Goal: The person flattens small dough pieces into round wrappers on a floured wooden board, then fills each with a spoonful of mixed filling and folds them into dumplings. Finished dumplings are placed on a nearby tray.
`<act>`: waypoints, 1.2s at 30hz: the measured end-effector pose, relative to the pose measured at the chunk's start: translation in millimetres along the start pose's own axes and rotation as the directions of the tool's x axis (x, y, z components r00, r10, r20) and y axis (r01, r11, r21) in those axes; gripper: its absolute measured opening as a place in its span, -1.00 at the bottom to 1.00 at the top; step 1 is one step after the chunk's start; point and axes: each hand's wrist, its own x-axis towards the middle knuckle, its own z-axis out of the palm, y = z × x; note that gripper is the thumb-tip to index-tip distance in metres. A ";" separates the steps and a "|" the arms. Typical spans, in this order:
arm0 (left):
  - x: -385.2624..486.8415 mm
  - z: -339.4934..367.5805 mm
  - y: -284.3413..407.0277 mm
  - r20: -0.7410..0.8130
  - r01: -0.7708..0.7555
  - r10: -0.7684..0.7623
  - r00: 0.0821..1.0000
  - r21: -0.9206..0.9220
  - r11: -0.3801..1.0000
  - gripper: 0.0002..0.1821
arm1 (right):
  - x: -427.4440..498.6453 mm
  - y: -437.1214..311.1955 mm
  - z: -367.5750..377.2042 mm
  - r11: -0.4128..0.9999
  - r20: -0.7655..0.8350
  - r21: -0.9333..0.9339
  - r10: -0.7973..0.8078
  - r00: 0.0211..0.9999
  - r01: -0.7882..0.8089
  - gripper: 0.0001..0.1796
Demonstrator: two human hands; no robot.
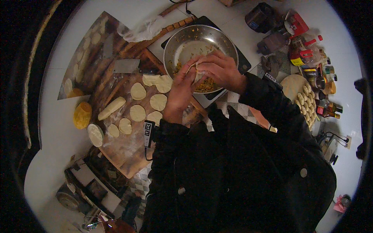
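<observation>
My left hand [180,93] and my right hand [220,70] meet over a wide steel pan [192,43]. Between their fingers they pinch a folded dough wrapper [198,76], mostly covered by the fingers. Chopped filling [207,85] lies in the near part of the pan, with scraps stuck to its wall. Left of my left hand, several flat dough rounds [137,113] lie on a floured wooden board [125,151], beside a thick dough roll [112,108]. A cleaver [126,65] rests behind the rounds.
The pan stands on a black induction cooktop [243,62]. At right, shaped dumplings [306,102] cover part of a round board [291,84], near several sauce bottles and jars [329,78]. A bowl of flour [95,135] and a yellow gourd [82,115] sit at the board's left edge.
</observation>
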 end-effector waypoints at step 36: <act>8.7 9.7 7.8 -0.037 0.013 -0.032 0.999 -0.434 0.901 -0.53 | 13.1 -14.3 -56.6 0.959 0.083 0.057 0.273 0.958 -0.278 -0.76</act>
